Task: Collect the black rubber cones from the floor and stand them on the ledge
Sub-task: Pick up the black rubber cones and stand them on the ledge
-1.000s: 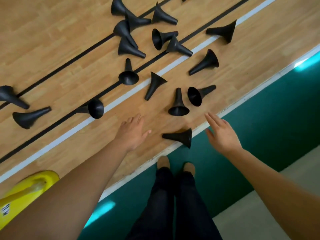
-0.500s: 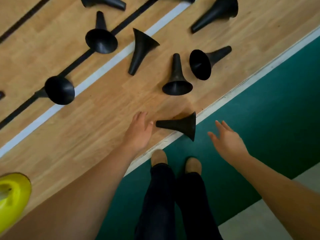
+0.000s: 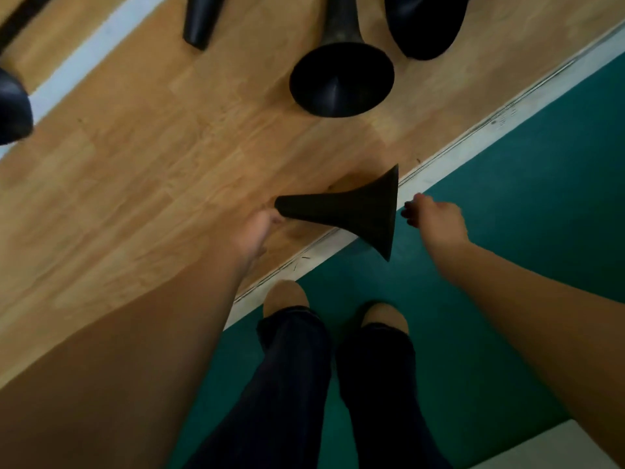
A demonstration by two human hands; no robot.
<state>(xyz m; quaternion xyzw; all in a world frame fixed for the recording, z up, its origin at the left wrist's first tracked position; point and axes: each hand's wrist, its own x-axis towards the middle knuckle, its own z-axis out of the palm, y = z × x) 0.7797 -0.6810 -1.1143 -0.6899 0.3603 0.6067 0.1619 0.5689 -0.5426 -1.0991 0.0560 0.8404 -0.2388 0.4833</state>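
Note:
A black rubber cone (image 3: 351, 214) lies on its side at the edge of the wooden floor (image 3: 152, 157), narrow tip to the left, wide base jutting over the white border strip (image 3: 473, 137). My left hand (image 3: 257, 231) is blurred, and its fingertips meet the cone's tip; I cannot tell whether they grip it. Just right of the base, a small gap away, my right hand (image 3: 436, 214) holds nothing, fingers loosely curled. Three more cones are partly cut off at the top: one with its base towards me (image 3: 341, 82), one at top right (image 3: 426, 28), one at top centre (image 3: 199, 25).
Another black cone (image 3: 12, 110) pokes in at the left edge, next to a white painted line (image 3: 84, 52). My feet in tan shoes (image 3: 285, 299) stand on green flooring (image 3: 524, 231) below the border strip. A pale surface (image 3: 558, 448) shows at bottom right.
The view has dropped much closer to the floor. My left hand has reached the cone's tip and my right hand has come in close to its base. The cone lies where it was.

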